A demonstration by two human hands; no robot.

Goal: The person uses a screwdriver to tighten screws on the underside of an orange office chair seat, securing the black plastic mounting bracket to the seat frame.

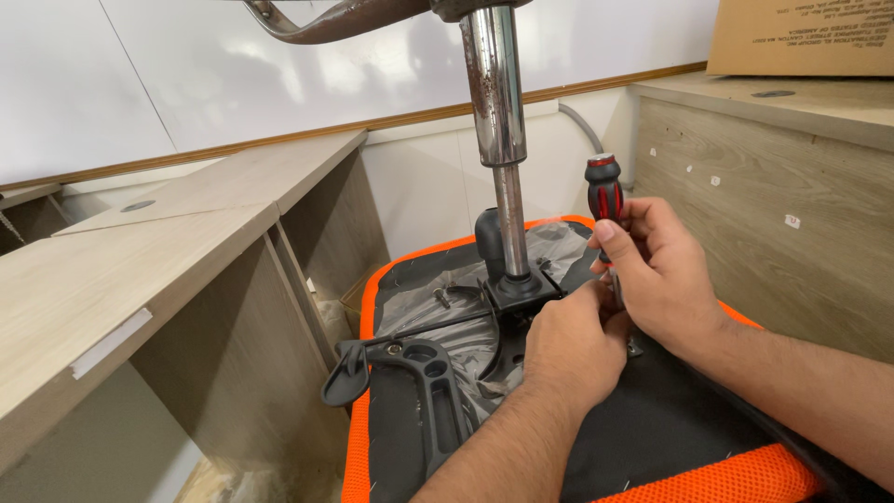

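An office chair lies upside down, its orange-edged seat underside facing up. A chrome gas-lift column rises from the black seat mechanism plate. My right hand grips a red and black screwdriver, held upright with its shaft pointing down beside the plate. My left hand rests on the plate next to the screwdriver shaft, fingers curled near the tip, which is hidden. A black armrest bracket and a lever paddle lie to the left. A loose screw sits on grey plastic wrap.
A light wooden desk stands at the left and another wooden cabinet side at the right, with a cardboard box on top. A white wall is behind. The chair base arm reaches across the top.
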